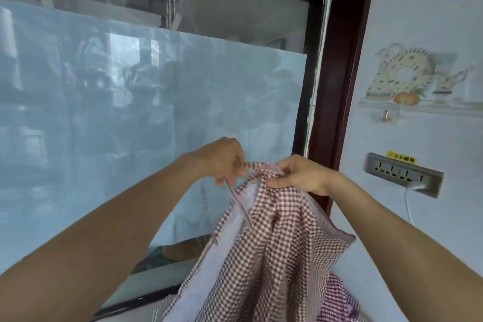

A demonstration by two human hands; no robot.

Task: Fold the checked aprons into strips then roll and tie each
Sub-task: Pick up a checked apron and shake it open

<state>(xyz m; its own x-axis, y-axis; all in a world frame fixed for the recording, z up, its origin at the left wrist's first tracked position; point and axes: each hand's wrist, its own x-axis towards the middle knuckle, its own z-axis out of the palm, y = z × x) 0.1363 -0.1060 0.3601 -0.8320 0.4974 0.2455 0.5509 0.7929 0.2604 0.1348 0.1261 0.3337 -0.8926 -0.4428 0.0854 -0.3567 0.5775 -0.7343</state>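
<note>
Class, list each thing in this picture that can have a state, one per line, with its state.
Left hand: pinching the apron's top edge.
Right hand: gripping the apron's top edge.
Apron: held up, hanging loose, not yet folded or rolled.
Tie: dangling loose below the left hand, untied.
Second apron: lying crumpled at the lower right.
Socket strip: white plug and cable in it.

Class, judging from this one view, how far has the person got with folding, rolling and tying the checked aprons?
Done: nothing visibly folded, rolled or tied. In hand: left hand and right hand pinch the top edge of a checked apron, hanging loose. Left: folding, rolling and tying it; another checked cloth lies crumpled below.
</note>
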